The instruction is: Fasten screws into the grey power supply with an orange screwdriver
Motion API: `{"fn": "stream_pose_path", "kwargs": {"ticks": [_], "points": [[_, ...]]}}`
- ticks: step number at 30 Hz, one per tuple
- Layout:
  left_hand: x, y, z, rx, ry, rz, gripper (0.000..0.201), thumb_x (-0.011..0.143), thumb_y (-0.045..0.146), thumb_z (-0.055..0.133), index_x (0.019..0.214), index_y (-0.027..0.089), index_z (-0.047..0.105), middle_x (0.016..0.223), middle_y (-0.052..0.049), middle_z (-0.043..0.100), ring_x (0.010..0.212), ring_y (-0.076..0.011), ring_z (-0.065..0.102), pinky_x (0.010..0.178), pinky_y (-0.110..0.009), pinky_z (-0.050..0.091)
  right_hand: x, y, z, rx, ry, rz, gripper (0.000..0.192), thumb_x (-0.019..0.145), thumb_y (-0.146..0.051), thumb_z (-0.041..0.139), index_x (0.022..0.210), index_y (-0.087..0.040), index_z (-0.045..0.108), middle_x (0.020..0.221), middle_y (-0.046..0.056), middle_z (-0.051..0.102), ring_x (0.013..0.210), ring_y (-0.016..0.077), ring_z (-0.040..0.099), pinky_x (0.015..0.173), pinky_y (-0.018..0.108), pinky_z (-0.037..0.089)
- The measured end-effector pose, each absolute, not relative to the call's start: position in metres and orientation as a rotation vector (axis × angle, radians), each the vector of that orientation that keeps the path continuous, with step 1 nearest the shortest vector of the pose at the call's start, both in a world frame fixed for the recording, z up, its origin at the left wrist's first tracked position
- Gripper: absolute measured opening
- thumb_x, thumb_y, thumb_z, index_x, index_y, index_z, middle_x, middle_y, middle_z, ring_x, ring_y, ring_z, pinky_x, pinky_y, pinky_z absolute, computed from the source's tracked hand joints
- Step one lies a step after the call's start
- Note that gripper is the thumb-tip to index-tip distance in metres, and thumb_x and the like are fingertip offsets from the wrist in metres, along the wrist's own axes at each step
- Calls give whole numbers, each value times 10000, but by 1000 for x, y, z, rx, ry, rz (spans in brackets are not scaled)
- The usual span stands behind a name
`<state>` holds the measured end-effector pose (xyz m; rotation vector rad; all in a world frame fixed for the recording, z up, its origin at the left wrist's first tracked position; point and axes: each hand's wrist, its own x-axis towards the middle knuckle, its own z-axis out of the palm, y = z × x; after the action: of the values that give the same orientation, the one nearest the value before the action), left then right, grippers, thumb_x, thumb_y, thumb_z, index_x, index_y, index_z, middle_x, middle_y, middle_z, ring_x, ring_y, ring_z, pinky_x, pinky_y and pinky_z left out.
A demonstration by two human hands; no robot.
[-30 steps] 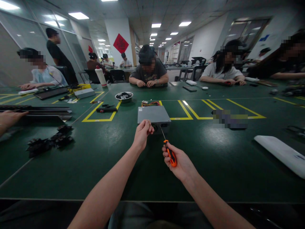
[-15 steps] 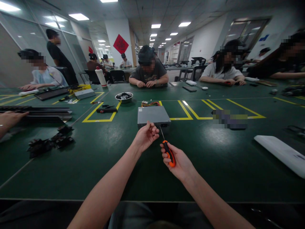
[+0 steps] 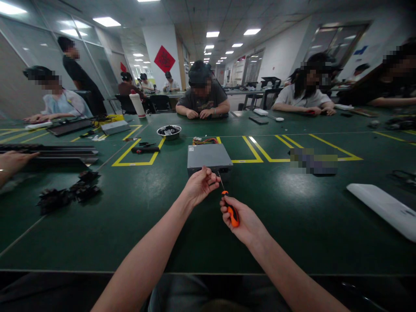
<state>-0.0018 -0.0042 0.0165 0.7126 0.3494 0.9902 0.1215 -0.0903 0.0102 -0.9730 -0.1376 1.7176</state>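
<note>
A grey metal computer power supply (image 3: 208,155) lies flat on the green table in front of me, its coloured wires (image 3: 205,141) at the far side. My right hand (image 3: 238,214) grips an orange and black screwdriver (image 3: 233,216), thumb along the handle. The thin shaft points up and away at the near face of the power supply, by the socket; whether the tip touches is hard to see. My left hand (image 3: 202,187) is at the near edge of the box with fingers curled and thumb against them. Its fingertips lie close to the shaft; anything between them is hidden.
A metal bowl (image 3: 169,131) of small parts stands beyond, left of the power supply. Black parts (image 3: 69,193) and metal rails (image 3: 48,156) lie left, with another person's hand (image 3: 14,164) on them. A white casing (image 3: 383,210) lies right. Several people sit around the table.
My right thumb and fingers have shifted a little on the screwdriver handle. My left fingertips have moved slightly right, nearer the shaft. The power supply stays in place.
</note>
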Motion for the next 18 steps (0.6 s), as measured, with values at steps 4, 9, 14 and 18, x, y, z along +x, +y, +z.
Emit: {"fn": "stream_pose_path", "kwargs": {"ticks": [4, 9, 14, 18], "points": [[-1, -4, 19, 747, 360, 1012, 381, 794, 449, 538, 587, 158, 405, 469, 59, 444, 523, -72, 538, 561, -186, 490, 122, -91, 7, -994, -144, 1699, 48, 805, -134, 529, 779, -129, 569, 645, 13, 573, 522, 57, 534, 439, 134, 459], [1, -4, 16, 844, 409, 1084, 381, 714, 439, 640, 587, 150, 428, 533, 55, 482, 580, -68, 549, 550, -162, 470, 123, -90, 7, -939, -139, 1796, 200, 856, -228, 465, 845, -75, 593, 595, 8, 518, 438, 31, 449, 337, 102, 343], [2, -1, 10, 955, 554, 1083, 313, 622, 324, 742, 739, 137, 520, 730, 18, 578, 724, -75, 589, 555, -123, 443, 122, -90, 9, -890, -140, 1748, 98, 819, -144, 495, 770, -98, 567, 603, 5, 510, 433, 23, 416, 305, 94, 267], [4, 1, 7, 1073, 635, 1134, 313, 708, 422, 643, 717, 154, 482, 580, 63, 480, 469, -31, 476, 400, -124, 327, 122, -91, 8, -905, -137, 1711, 36, 796, -126, 533, 769, -125, 557, 630, 0, 525, 467, 26, 445, 331, 87, 303]]}}
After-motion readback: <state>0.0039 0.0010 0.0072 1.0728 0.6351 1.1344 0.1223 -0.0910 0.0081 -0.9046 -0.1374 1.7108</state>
